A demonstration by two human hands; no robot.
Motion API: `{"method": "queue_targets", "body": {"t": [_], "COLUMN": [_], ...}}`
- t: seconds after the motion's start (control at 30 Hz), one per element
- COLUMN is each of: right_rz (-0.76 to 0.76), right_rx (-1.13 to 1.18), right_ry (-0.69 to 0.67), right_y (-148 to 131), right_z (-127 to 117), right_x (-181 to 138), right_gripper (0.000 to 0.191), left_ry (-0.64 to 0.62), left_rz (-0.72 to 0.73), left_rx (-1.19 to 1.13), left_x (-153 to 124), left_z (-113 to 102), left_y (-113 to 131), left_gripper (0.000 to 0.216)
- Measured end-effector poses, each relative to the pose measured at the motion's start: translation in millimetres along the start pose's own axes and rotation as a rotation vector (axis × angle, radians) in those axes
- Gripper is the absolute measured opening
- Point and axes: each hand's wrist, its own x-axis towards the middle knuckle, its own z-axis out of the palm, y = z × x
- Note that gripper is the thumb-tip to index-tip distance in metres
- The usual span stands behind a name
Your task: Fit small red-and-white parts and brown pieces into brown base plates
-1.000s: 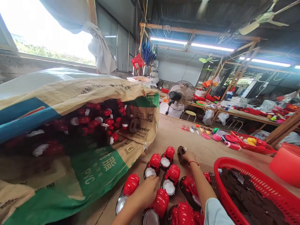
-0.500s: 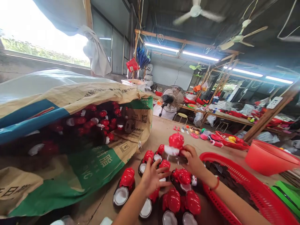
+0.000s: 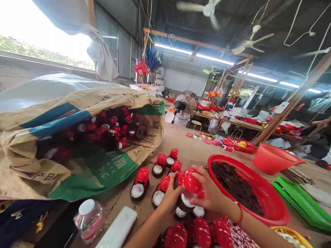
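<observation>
Toy figure [image 3: 191, 182], glossy red above a dark base, sits between the two hands just below and right of the frame's centre. Starting at the left, an open paper sack [image 3: 90, 182] fills much of that side, its mouth facing rightward. Between it and the hands, other toys [image 3: 142, 175] stand spaced apart on the table [image 3: 178, 136], white discs toward the wearer. Next, the left hand [image 3: 169, 195] holds the figure's left side with a narrow grip, thumb lying close against it. The figure is directly right of that thumb, red part up and base below; fingers hide enough that the base's long axis cannot be told. Above the hands, toward mid-frame, bare table gives the most room; below them, red toys crowd the lower centre. The right hand [image 3: 210, 193] curls over the red top and right side, its grip closed on the figure and covering more of it than the left. Just beyond, a red basket [image 3: 271, 198] has its rim near that hand, so room rightward is tight.
</observation>
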Motion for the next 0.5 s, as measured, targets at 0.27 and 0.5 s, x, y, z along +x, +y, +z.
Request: {"method": "queue_targets", "body": {"t": [0.27, 0.5], "right_rz": [0.332, 0.577], "right_rx": [0.142, 0.351], "right_ry": [-0.197, -0.395], "right_y": [14, 32], "right_z": [-26, -29], "right_x": [4, 14], "right_gripper": [0.056, 0.06], "left_ry": [-0.106, -0.048], "left_rz": [-0.136, -0.28], "left_rx": [0.115, 0.055], "left_x": [-1, 4], "left_z": [0, 0], "left_y": [-27, -27], "left_gripper": [0.06, 0.069]}}
